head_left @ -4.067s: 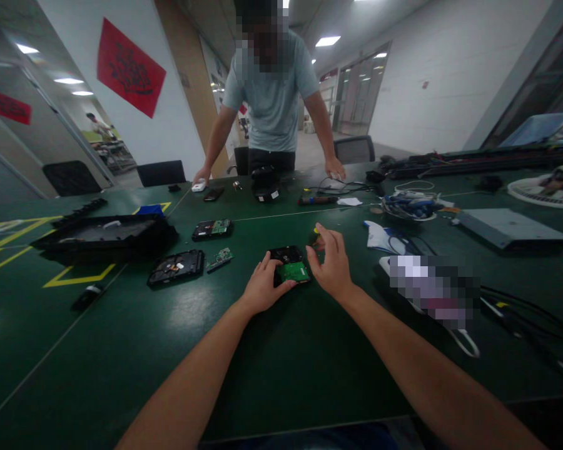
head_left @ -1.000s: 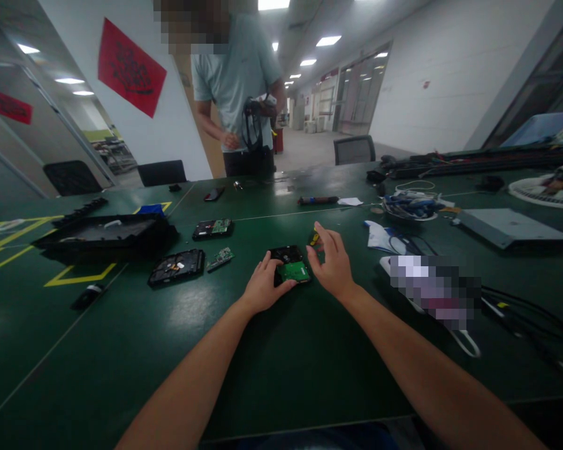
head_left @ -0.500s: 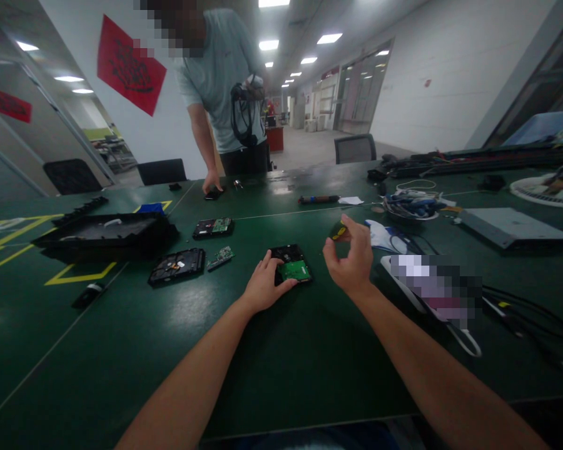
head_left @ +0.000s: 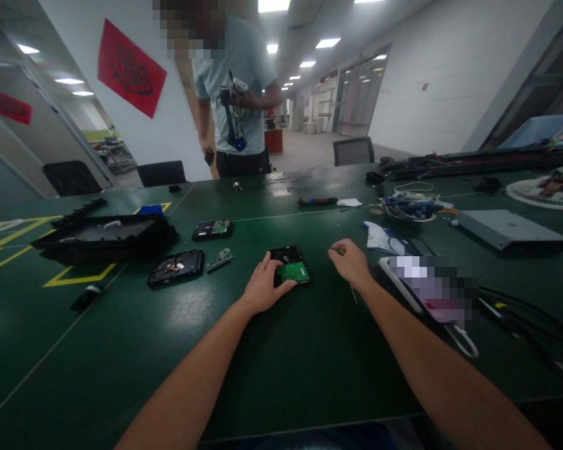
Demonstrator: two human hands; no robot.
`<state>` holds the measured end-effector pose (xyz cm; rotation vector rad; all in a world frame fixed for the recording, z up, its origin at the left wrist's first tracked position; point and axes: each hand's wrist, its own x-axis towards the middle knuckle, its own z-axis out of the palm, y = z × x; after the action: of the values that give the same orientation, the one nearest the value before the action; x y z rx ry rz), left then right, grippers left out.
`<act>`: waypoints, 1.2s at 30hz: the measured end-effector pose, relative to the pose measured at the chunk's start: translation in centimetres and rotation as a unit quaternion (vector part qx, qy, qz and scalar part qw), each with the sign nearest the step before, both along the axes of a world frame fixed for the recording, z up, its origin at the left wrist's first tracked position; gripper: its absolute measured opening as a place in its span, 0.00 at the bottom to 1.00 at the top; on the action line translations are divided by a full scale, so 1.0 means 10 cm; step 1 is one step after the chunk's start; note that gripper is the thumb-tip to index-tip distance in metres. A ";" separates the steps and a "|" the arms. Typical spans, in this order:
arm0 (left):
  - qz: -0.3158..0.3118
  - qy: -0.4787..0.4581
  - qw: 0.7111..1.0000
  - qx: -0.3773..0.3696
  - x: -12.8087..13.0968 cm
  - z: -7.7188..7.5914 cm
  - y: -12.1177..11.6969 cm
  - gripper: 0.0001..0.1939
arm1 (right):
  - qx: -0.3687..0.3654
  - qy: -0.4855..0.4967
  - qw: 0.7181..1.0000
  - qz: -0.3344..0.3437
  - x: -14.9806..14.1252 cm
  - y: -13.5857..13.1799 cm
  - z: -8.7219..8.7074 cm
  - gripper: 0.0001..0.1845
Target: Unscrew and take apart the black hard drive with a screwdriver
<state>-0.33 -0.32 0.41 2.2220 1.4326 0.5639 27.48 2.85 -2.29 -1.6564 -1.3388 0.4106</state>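
Observation:
A hard drive [head_left: 294,272] with a green circuit board facing up lies on the green table in front of me. My left hand [head_left: 263,284] grips its left side, fingers along the left edge and thumb at the near edge. To the right of the drive, just above the table, my right hand [head_left: 350,262] is closed around a screwdriver [head_left: 355,295]. Its thin shaft sticks out below the hand, and the handle is mostly hidden by my fingers. Left of the drive lie a loose circuit board [head_left: 220,260] and a black hard drive [head_left: 177,269].
Another drive [head_left: 213,229] lies farther back, near a black plastic tray [head_left: 106,234]. On the right are a phone [head_left: 426,290], cables [head_left: 520,312] and a grey metal box [head_left: 513,228]. A person [head_left: 237,94] stands across the table.
My right hand has lowered and turned, so the screwdriver's shaft now shows below it. My left hand stays on the drive. The person opposite has straightened and lifted a dark object off the table.

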 end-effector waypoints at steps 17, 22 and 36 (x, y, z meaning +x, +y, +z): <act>-0.003 0.006 1.000 0.000 0.01 0.03 -0.01 0.31 | -0.062 -0.280 0.951 0.115 -0.15 -0.07 0.06 0.09; -0.005 0.011 1.000 0.005 0.01 0.01 0.00 0.32 | -0.043 -0.191 0.941 0.277 -0.18 -0.16 0.19 0.05; -0.010 0.009 1.000 0.014 -0.02 -0.08 0.05 0.33 | -0.069 -0.140 0.929 0.336 -0.27 -0.28 0.34 0.04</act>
<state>-0.51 0.20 -0.38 2.2661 1.4188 0.5626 24.81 0.07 1.15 -1.3563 -2.1397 0.6942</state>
